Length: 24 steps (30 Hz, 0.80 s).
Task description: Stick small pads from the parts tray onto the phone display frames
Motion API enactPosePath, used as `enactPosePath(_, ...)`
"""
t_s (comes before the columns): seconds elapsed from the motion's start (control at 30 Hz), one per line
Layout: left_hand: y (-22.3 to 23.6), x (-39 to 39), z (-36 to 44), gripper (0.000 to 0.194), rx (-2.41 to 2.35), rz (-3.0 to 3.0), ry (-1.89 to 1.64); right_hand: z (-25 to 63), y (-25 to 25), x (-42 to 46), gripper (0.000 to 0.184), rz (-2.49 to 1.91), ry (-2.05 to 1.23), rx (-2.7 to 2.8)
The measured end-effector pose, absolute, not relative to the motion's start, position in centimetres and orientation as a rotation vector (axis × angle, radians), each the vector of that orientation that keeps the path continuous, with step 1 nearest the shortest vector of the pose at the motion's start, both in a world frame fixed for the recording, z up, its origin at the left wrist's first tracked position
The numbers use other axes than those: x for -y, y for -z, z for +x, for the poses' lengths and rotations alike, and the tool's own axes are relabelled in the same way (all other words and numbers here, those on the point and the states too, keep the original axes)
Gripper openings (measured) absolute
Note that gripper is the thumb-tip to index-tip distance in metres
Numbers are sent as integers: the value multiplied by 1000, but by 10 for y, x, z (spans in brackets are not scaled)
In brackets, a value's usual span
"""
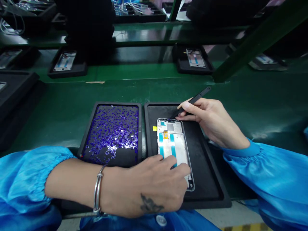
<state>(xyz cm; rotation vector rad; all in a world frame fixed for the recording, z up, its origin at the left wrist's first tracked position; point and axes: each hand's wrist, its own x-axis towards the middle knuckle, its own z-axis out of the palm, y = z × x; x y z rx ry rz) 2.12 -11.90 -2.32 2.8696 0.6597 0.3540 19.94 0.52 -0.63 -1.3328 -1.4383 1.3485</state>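
Observation:
A phone frame [179, 146] with a silver inner face, blue strips and a yellow tab lies in a black tray [209, 179]. My left hand [149, 183] rests over its lower part, fingers curled against it; the fingertips are mostly hidden. Pinched in my right hand [204, 115] are black tweezers [198, 97], slanting down to the frame's top edge. Their tips reach that edge, and whether they grip a small part I cannot tell. Left of this tray, a second black tray [141, 134] holds many tiny purple-edged pieces [115, 131], loosely scattered.
Farther back on the green bench [134, 89], more phone frames lie in black trays, one at the left [64, 61] and one at the right [196, 57]. A green post [240, 54] slants up at the right. Dark stacked trays [16, 96] stand at the left edge.

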Motion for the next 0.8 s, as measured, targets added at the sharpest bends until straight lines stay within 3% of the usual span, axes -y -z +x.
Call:
enactPosePath(0.6,16,118,19,8,-676,2995,-249,203,10,-10,25,-1303,-1379,1458)
enactPosePath(0.8,9,116,17,7,-636,2971,-293,202,14,-1,26,-1210,-1059,1754)
